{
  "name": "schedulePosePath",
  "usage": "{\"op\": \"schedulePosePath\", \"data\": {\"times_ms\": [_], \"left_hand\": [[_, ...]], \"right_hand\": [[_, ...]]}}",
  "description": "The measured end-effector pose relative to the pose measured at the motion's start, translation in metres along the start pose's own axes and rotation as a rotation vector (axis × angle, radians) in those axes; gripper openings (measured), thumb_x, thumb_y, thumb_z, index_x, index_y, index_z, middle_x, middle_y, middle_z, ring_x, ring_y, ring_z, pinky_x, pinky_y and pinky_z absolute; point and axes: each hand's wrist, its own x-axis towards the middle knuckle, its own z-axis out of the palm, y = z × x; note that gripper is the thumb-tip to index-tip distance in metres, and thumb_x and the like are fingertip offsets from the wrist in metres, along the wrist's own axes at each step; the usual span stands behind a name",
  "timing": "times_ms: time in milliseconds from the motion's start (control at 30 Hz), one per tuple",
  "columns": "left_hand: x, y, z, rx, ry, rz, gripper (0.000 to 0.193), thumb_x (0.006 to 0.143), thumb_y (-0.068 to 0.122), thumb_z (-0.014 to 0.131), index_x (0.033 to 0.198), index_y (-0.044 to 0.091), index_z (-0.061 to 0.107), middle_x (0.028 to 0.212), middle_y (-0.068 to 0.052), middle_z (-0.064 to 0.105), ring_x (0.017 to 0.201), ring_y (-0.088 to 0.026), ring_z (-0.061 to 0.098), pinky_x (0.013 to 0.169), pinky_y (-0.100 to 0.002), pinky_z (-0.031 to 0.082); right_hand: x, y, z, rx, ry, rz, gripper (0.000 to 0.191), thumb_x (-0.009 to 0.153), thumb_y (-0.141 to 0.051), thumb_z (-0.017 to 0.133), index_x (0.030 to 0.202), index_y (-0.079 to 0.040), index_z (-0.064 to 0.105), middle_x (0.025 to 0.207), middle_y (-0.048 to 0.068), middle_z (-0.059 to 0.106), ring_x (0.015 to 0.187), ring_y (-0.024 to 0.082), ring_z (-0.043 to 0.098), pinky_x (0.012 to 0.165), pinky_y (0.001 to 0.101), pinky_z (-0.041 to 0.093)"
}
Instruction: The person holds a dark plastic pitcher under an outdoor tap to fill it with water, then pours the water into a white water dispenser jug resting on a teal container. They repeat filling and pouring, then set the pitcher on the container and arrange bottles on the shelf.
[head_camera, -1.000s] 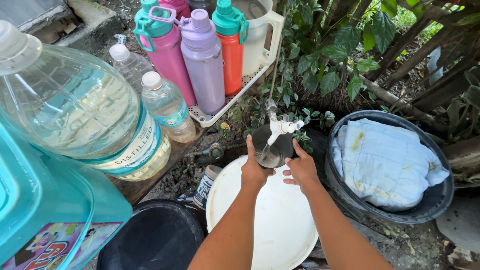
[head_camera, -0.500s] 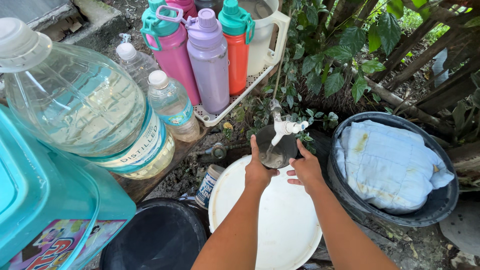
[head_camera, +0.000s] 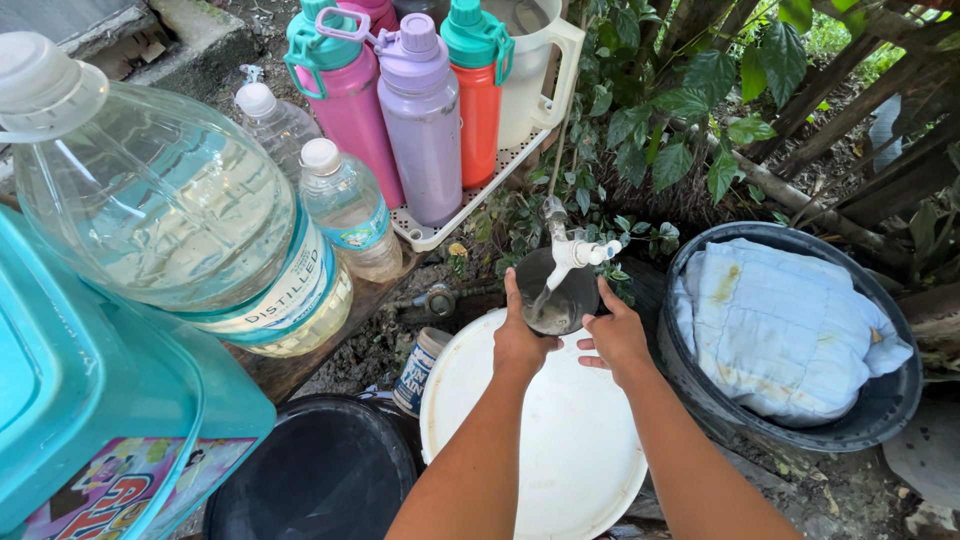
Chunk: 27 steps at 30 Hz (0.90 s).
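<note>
Gripping a dark round metal cup (head_camera: 556, 292) from both sides, the left hand (head_camera: 522, 338) and the right hand (head_camera: 615, 338) hold it beneath a white plastic tap (head_camera: 572, 250). Left fingers are curled together against the cup's left wall, thumb raised along its rim; right fingers are wrapped on the right wall, with the lower ones spread slightly apart. A thin stream of water runs from the tap into the cup, just above the fingertips. Directly below both hands lies a white round plastic lid (head_camera: 560, 450), covering a container. To the right of the right fingers sits a dark round basin (head_camera: 880, 420) holding a pale blue folded cloth (head_camera: 780, 330). Left of the left fingers, near the lid's edge, stands a small printed tin can (head_camera: 415, 370). Further left is a large clear plastic water jug (head_camera: 170, 230), with a small clear bottle (head_camera: 345, 205) beside it. Beyond the fingertips, a white perforated tray (head_camera: 470, 205) carries a pink flask (head_camera: 350, 100), a lilac flask (head_camera: 425, 120) and an orange flask (head_camera: 478, 90).
</note>
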Motion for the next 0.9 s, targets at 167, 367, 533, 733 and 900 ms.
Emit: {"op": "schedulePosePath", "data": {"times_ms": [167, 367, 533, 733, 900], "left_hand": [[0.0016, -0.0016, -0.0001, -0.008, -0.006, 0.006, 0.143, 0.069, 0.002, 0.09, 0.158, 0.054, -0.01, 0.132, -0.01, 0.069, 0.11, -0.027, 0.073, 0.089, -0.042, 0.059], [0.0029, -0.004, 0.0014, -0.005, -0.003, 0.02, 0.144, 0.069, 0.002, 0.09, 0.159, 0.053, -0.01, 0.131, -0.011, 0.069, 0.111, -0.027, 0.072, 0.089, -0.041, 0.059], [0.0035, -0.0049, 0.0021, -0.03, 0.003, 0.029, 0.144, 0.068, 0.0, 0.09, 0.158, 0.054, -0.01, 0.13, -0.01, 0.07, 0.112, -0.026, 0.072, 0.091, -0.041, 0.058], [0.0015, -0.0037, 0.0012, -0.027, -0.003, 0.026, 0.144, 0.069, 0.001, 0.09, 0.158, 0.054, -0.011, 0.13, -0.01, 0.07, 0.112, -0.027, 0.072, 0.091, -0.041, 0.058], [-0.0003, -0.0017, 0.0, -0.02, -0.011, 0.004, 0.144, 0.07, 0.001, 0.089, 0.158, 0.054, -0.011, 0.129, -0.01, 0.07, 0.111, -0.027, 0.072, 0.089, -0.041, 0.059]], "right_hand": [[-0.0008, -0.0008, 0.0015, -0.01, 0.004, 0.002, 0.072, 0.099, -0.007, 0.058, 0.157, -0.044, 0.038, 0.1, 0.006, 0.063, 0.088, 0.023, 0.069, 0.074, 0.0433, 0.065], [0.0004, -0.0021, 0.002, 0.02, 0.009, 0.014, 0.071, 0.098, -0.005, 0.056, 0.157, -0.042, 0.04, 0.122, 0.008, 0.067, 0.091, 0.026, 0.07, 0.076, 0.0454, 0.064], [0.0009, -0.003, 0.0025, 0.04, 0.002, 0.02, 0.071, 0.098, -0.005, 0.056, 0.157, -0.042, 0.04, 0.121, 0.008, 0.065, 0.091, 0.027, 0.07, 0.076, 0.0477, 0.064], [-0.002, -0.0049, 0.0048, 0.052, 0.004, 0.04, 0.071, 0.1, -0.006, 0.054, 0.157, -0.044, 0.037, 0.123, 0.007, 0.062, 0.091, 0.028, 0.07, 0.076, 0.0492, 0.064], [-0.0024, -0.0052, 0.0035, 0.048, -0.004, 0.046, 0.071, 0.1, -0.006, 0.055, 0.157, -0.045, 0.038, 0.12, 0.006, 0.061, 0.091, 0.028, 0.069, 0.076, 0.0495, 0.064]]}}
